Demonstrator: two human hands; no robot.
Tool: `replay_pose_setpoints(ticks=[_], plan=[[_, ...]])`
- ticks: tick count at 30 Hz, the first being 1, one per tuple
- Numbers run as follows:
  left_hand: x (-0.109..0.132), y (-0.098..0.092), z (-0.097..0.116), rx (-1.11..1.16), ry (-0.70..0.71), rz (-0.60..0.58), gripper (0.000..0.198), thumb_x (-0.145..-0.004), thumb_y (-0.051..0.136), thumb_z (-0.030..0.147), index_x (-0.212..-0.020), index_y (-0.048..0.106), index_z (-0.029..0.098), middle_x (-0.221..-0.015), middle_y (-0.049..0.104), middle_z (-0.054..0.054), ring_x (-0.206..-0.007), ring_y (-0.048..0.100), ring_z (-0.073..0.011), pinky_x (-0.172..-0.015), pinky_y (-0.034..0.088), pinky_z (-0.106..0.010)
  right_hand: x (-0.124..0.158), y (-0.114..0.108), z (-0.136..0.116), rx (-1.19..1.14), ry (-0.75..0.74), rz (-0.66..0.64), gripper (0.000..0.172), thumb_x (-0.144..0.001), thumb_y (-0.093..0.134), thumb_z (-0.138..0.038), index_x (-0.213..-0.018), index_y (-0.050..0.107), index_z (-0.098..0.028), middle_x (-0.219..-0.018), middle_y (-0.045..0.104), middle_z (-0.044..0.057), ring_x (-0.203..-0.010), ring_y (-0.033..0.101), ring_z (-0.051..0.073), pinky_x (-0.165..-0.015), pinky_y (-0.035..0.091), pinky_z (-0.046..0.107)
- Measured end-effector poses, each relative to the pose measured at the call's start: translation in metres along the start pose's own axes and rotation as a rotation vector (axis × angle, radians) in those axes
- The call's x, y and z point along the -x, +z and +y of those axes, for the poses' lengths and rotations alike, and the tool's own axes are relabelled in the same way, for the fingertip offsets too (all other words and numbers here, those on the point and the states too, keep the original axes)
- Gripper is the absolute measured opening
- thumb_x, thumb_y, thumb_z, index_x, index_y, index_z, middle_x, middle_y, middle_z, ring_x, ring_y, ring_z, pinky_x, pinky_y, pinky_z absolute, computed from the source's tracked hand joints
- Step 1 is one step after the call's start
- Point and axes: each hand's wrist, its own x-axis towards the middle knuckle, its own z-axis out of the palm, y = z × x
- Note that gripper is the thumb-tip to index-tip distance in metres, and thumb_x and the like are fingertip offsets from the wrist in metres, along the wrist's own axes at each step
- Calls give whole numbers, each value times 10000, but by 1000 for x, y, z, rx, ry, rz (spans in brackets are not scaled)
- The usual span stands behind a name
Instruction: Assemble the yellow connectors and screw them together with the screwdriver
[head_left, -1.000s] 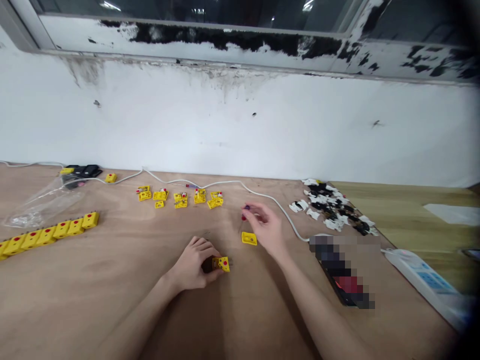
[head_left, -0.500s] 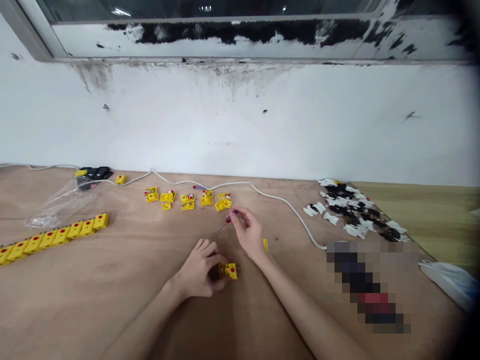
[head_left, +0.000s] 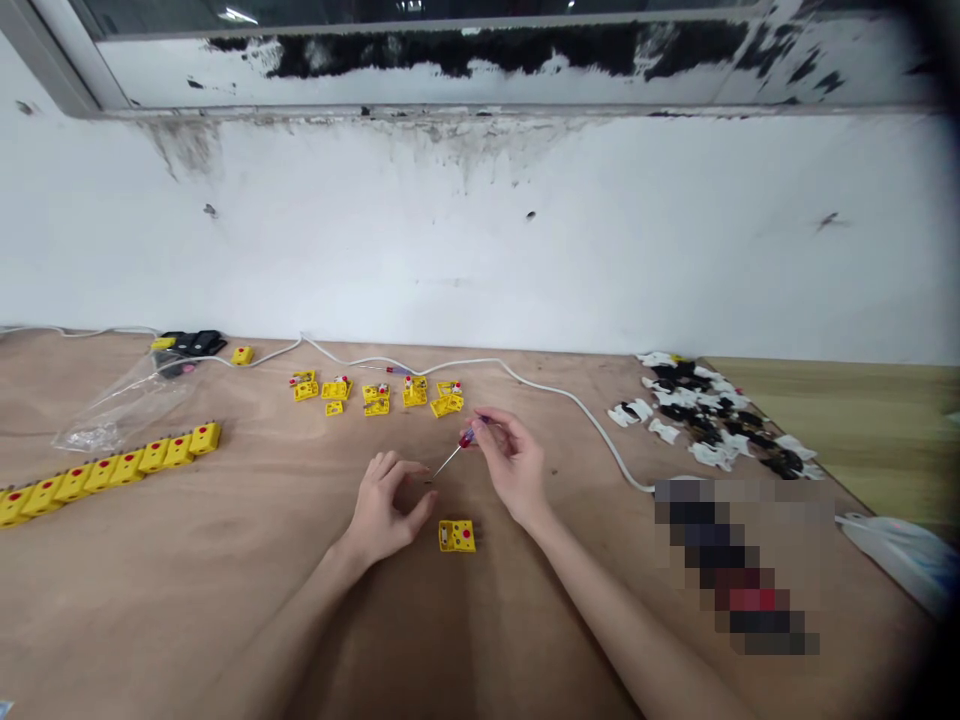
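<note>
My right hand grips a screwdriver with a red and purple handle, its thin shaft slanting down to the left. The tip ends beside the fingers of my left hand, where a tiny dark bit shows, too small to name. Thumb and fingers of the left hand are apart, with nothing visible held. Just right of its thumb a yellow plug with a red dot and metal pins lies on the table, untouched.
Behind my hands lie several opened yellow plug housings and another screwdriver. A row of yellow plugs and a clear bag are at left. A white cable runs along the wall; black and white pieces lie right.
My left hand has let go of the yellow plug and drawn back to the upper left. My right hand has shifted slightly right with the screwdriver. The view has tilted slightly.
</note>
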Motion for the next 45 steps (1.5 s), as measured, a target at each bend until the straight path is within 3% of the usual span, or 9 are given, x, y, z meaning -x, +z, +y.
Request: replay_pose_setpoints(ticks=[2,6,21,27,31,35,39,45], plan=[[-1,0,0,24,12,-55,197,-859,669,322,-1031,674,226,-838,597,-42,-811,543,-210,-751,426,-359,4,-1,-4,1,17,-12,304,-857,711,-454,-1050,666,-223,-878,738,60,-745,731,218,-670,662,367],[0,2,0,75,10,-85,161,-923,613,331,-848,697,216,-734,596,-27,-731,530,-182,-723,407,-345,7,-2,-9,25,16,-33,318,-860,702,-476,-1052,663,-225,-904,737,73,-766,734,230,-688,664,383],[0,5,-1,81,12,-14,218,-902,660,356,-750,725,215,-573,515,20,-609,487,-146,-686,371,-321,15,-6,-21,130,-128,-110,206,-933,642,-359,-1096,667,-236,-957,707,62,-816,717,198,-749,624,341],[0,5,-1,46,13,-38,213,-901,652,352,-750,713,215,-591,526,18,-622,499,-149,-697,370,-325,23,-8,-35,236,-199,-348,285,-964,587,-272,-1248,614,-264,-1127,727,68,-909,732,182,-810,619,328],[1,4,-1,40,12,-86,179,-885,669,392,-891,708,218,-660,563,10,-661,517,-158,-713,381,-326,27,-9,-38,290,-206,-372,294,-958,594,-257,-1250,622,-279,-1138,740,55,-898,744,176,-793,626,314],[0,-1,7,-7,70,-185,403,-788,742,485,-1087,677,224,-751,607,-8,-732,548,-190,-741,393,-347,25,-19,-46,325,-193,-335,263,-946,613,-279,-1205,652,-277,-1132,741,54,-927,739,192,-805,627,327],[2,0,17,-45,165,-293,401,-730,774,478,-1045,700,240,-820,650,-31,-809,571,-214,-816,389,-386,22,-30,-59,367,-178,-380,238,-926,639,-272,-1161,674,-278,-1074,754,38,-862,741,181,-803,625,322],[6,5,21,-63,219,-349,288,-764,752,420,-1004,734,263,-822,649,-35,-822,571,-208,-835,385,-394,21,-34,-73,466,-148,-489,206,-915,634,-264,-1113,688,-280,-1026,757,25,-820,741,175,-779,628,307]])
